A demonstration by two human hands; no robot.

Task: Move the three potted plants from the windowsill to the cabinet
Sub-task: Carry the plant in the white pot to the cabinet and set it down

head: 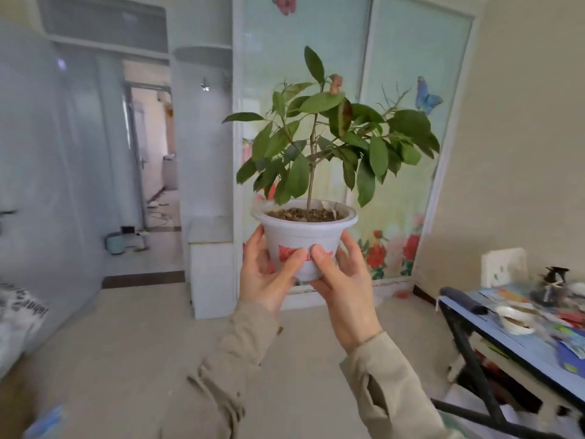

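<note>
- Pot of white plastic, round and flaring up to a wide rolled rim, is filled nearly to the top with brown, pebbly soil.
- A thin woody stem rises upright from the soil into a leafy plant. Its green leaves are glossy and pointed, and one is partly reddish-brown.
- The pot is held up in mid-air over the pale floor, clasped low on its wall between both hands.
- The left hand grips the left side, its thumb laid across the red printed label.
- The right hand wraps the right side and base, its thumb on the front, almost meeting the other thumb.
- Both sleeves are beige cloth.
- Behind stands a frosted sliding door printed with butterflies and red flowers.
- At the right is a cluttered blue-topped table on a dark frame.
</note>
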